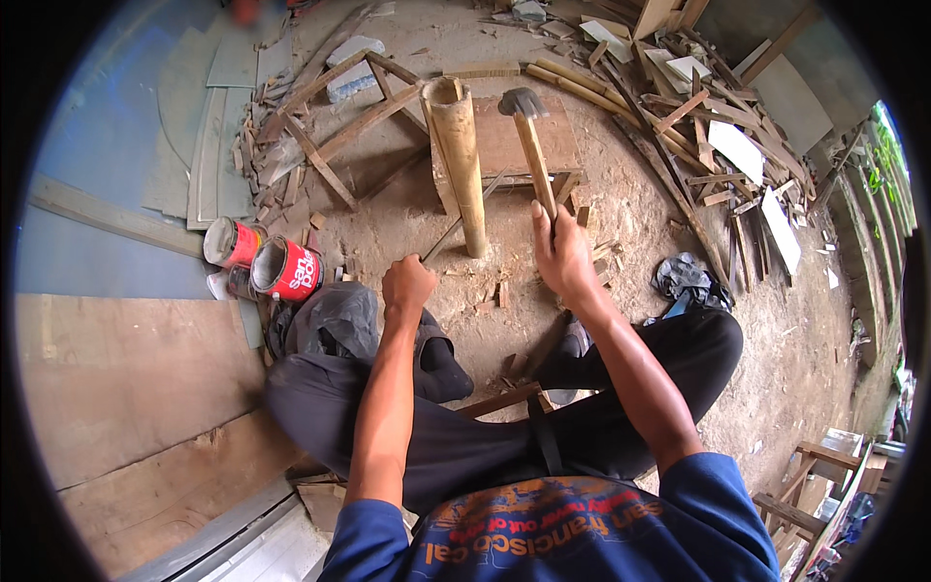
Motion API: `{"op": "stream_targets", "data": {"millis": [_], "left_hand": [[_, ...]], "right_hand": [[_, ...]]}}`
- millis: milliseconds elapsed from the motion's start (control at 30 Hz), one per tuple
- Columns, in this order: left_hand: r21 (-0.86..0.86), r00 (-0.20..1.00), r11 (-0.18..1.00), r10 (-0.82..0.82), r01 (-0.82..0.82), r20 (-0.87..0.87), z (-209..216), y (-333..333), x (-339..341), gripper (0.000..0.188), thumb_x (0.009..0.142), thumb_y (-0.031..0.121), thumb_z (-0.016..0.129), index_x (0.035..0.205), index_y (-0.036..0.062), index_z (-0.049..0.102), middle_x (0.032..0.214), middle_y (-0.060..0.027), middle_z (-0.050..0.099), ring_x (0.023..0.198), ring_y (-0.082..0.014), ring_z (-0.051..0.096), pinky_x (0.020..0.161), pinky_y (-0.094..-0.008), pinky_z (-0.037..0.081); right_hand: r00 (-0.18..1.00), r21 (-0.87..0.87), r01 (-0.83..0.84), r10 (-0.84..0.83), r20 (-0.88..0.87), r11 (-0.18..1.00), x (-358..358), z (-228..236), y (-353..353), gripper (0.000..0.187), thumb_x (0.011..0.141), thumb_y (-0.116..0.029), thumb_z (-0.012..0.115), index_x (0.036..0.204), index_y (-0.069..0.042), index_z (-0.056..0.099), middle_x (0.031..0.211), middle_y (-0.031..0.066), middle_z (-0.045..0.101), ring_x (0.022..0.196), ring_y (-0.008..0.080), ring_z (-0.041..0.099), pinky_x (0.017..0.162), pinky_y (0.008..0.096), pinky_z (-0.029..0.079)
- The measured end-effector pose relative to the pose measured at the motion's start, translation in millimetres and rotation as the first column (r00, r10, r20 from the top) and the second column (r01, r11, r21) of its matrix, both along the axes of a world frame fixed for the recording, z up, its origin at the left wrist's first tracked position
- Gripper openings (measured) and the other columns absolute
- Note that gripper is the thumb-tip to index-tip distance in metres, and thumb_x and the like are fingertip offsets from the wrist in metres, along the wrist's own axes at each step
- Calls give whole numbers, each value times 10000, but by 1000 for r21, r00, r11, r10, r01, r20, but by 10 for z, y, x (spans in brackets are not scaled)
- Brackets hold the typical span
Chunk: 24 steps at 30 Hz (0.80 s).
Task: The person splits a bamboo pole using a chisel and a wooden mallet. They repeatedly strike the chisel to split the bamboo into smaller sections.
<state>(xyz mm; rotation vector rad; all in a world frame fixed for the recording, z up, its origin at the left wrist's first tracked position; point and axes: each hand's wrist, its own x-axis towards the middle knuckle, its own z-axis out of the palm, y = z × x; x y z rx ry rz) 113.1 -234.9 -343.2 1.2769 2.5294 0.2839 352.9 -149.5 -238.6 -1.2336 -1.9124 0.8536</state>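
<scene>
A thick bamboo tube (458, 160) stands upright, leaning slightly, in front of a low wooden bench (533, 141). My left hand (408, 285) is closed around the near end of a thin dark metal rod (443, 240). The rod slants up to the right and crosses the bamboo; its thin far part shows on the other side. Whether it runs through or behind the tube I cannot tell. In my right hand (564, 254) is a hammer (533, 160), gripped by its wooden handle, its dark head raised over the bench top.
Two red paint cans (288, 269) stand at the left beside a dark plastic bag (339, 320). A wooden frame (339, 131) lies beyond them. Bamboo poles (582, 82) and a heap of scrap wood (718, 126) fill the far right. Wood chips (495, 296) litter the floor between my feet.
</scene>
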Motion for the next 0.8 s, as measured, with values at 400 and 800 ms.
{"op": "stream_targets", "data": {"millis": [400,800], "left_hand": [[-11,999,1000,-5,6,34,25,11,-3,297,755,226,697,994,52,736,957,-243,707,945,-422,677,831,-467,544],[20,1000,1000,-25,25,4,87,31,22,269,748,185,672,975,52,727,943,-235,709,928,-417,680,819,-476,546]], "right_hand": [[999,-67,1,2,40,998,-25,25,-108,424,1018,-277,527,768,66,519,601,289,583,579,463,634,443,466,459],[997,-72,-21,15,-82,997,-18,-76,-98,356,997,-228,563,782,50,504,568,276,554,570,492,585,442,487,427]]}}
